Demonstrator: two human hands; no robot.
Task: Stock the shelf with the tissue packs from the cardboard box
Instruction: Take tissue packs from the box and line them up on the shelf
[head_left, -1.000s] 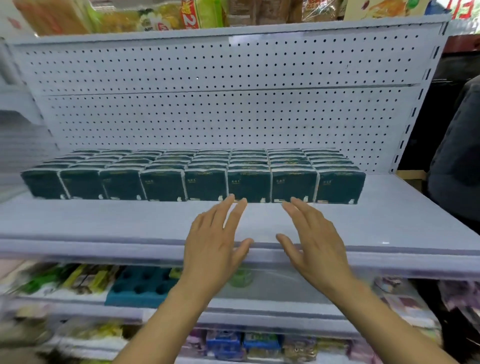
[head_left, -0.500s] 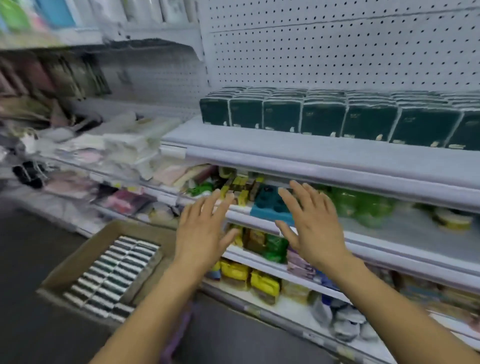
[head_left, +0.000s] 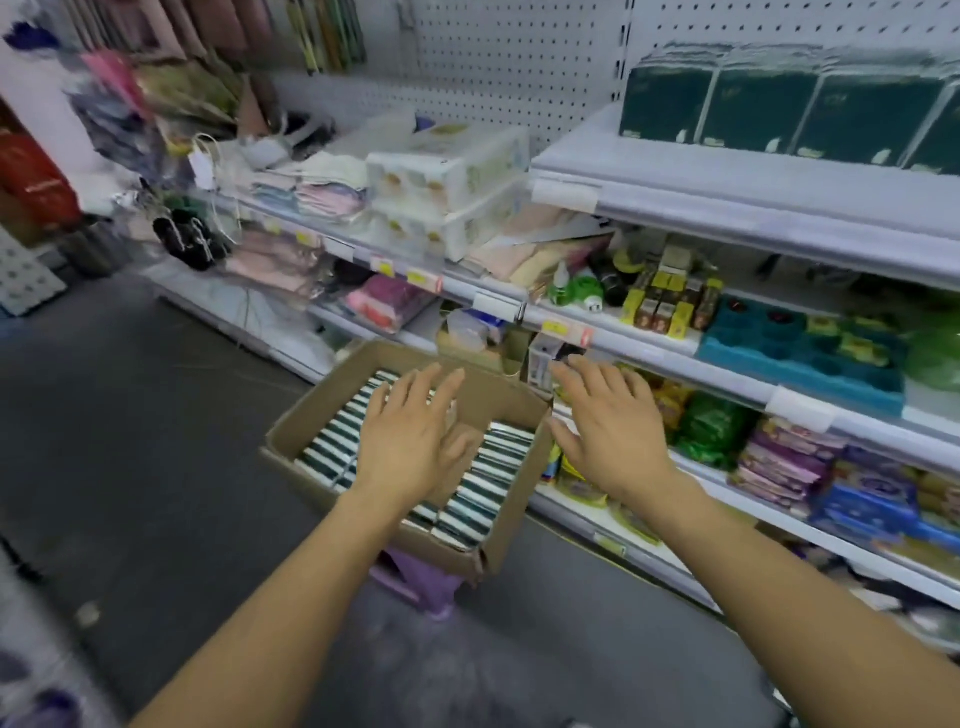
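Since the earlier frame the view has swung down and left: the cardboard box (head_left: 511, 512), previously at lower left, now lies centrally beneath both hands, and the stocked row has shifted to the upper right corner.

The white metal shelf (head_left: 727, 179), backed by perforated pegboard, carries a row of dark green tissue packs (head_left: 758, 106). These are rectangular, film-wrapped, upright and touching side by side. The lower shelves hold mixed goods: a teal moulded tray (head_left: 800, 358) with round recesses, green and purple pouches, and small yellow cartons.

The cardboard box is open-topped, brown and corrugated, and rests on a purple plastic stool (head_left: 415, 582) on the dark floor. Inside it, boxed tissue packs (head_left: 475, 499) stand on edge in tight rows, showing as alternating green and white stripes. A bare patch of the box's interior shows near its centre.

The left hand (head_left: 410, 441) hovers palm-down over the box interior, fingers extended and spread, grasping nothing. The right hand (head_left: 610, 431) is likewise released, fingers straight, positioned above the box's right wall and holding nothing.
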